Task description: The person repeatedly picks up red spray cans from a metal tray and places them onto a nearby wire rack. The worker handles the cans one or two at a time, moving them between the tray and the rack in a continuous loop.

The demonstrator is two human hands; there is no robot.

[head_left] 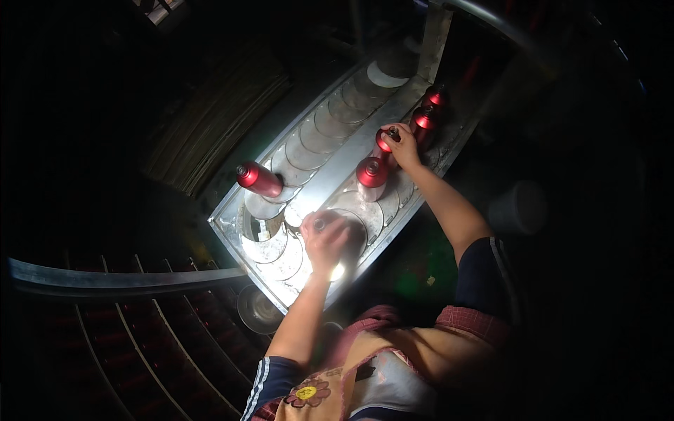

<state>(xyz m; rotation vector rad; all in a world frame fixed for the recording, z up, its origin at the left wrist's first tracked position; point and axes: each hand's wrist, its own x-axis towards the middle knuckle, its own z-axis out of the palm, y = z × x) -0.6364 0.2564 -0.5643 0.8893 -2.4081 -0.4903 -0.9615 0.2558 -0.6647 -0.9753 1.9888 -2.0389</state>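
Observation:
My right hand (401, 147) is closed round the upper part of a red metal bottle (384, 142) on the far side of the plate conveyor (324, 132). Nearer to me, my left hand (327, 245) is blurred, its fingers curled about a bottle whose small round neck (319, 224) shows between them; its body is mostly hidden. Between my hands stands another red bottle (371, 175). Beyond the right hand are two more, one red bottle (423, 122) close by and a farther red bottle (437, 97). A single red bottle (260, 179) stands at the left, on the other lane.
Overlapping crescent plates run in two lanes beside a metal centre strip (351, 146). A curved metal rail (126, 276) reaches in from the left, above dark slatted rows (158, 337). A pale bucket-like shape (518, 208) sits in shadow at the right.

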